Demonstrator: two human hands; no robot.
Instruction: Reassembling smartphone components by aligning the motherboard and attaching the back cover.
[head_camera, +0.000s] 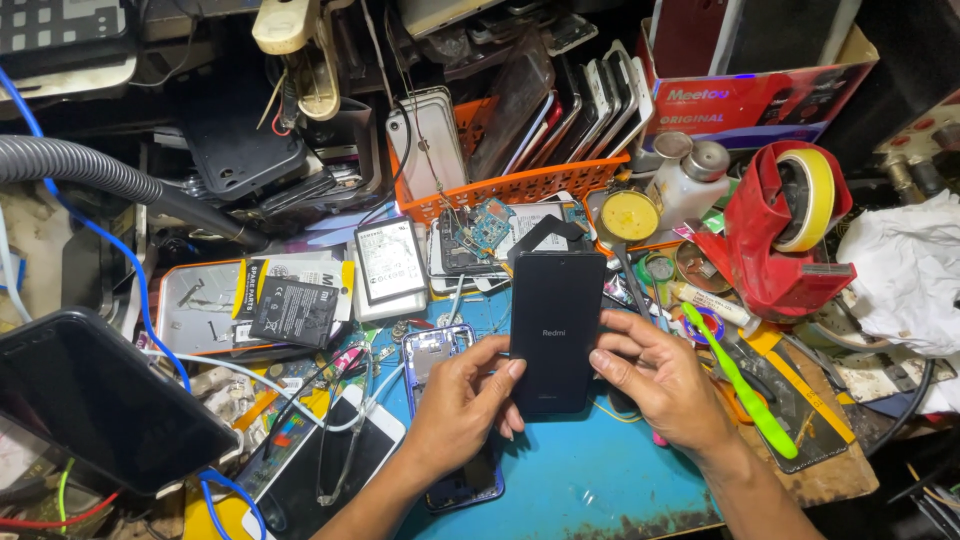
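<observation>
Holding flat black rectangular phone back cover (556, 330) upright above blue worktop (580, 480) | left hand (462, 405) gripping its lower left edge, fingers curled | right hand (660, 375) clasping its right edge, wrist angling in from lower right

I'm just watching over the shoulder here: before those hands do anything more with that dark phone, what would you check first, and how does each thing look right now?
1. Both hands on the dark phone: ok, left hand and right hand grip its long edges.
2. Phone's back faces up: ok.
3. Phone lifted off the blue mat: cannot tell.
4. Space beneath: not ok, an opened purple phone lies under the left hand.
5. Green tool within reach: ok, beside the right hand.
6. Back cover seated or loose: cannot tell.
</observation>
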